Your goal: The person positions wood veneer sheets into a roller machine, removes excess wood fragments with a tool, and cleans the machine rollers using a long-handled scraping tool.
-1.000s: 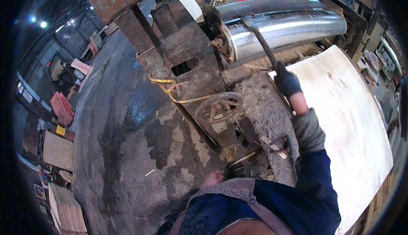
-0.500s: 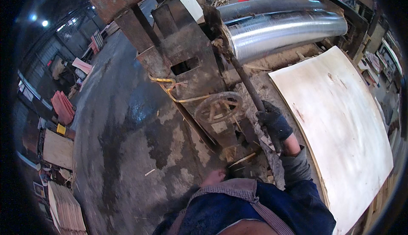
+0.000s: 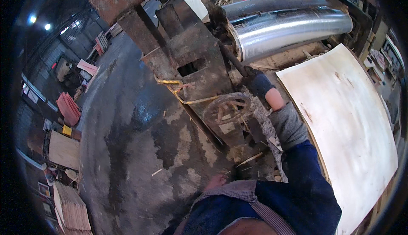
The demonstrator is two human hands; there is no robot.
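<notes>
My right hand (image 3: 258,84), in a dark glove with the wrist bare, is closed around a dark metal bar (image 3: 231,59). This bar runs up toward the near end of the shiny metal rollers (image 3: 293,29). Below the hand, my forearm hides any more of it. Just left of that forearm is a rusty spoked handwheel (image 3: 227,109) on the machine frame (image 3: 191,67). My left hand (image 3: 216,181) is bare and low, close to the apron (image 3: 238,188). It is blurred and partly covered, so its fingers cannot be made out.
A stack topped by a pale wood veneer sheet (image 3: 340,120) lies to my right. Yellow tubing (image 3: 191,101) runs along the frame. The dark, stained floor (image 3: 140,150) stretches left. Stacked sheets (image 3: 70,207) and a wooden board (image 3: 63,150) stand at the far left.
My right hand has moved forward, away from me, toward the rollers, still gripping the bar. The left hand stays low by the apron. The view has shifted slightly.
</notes>
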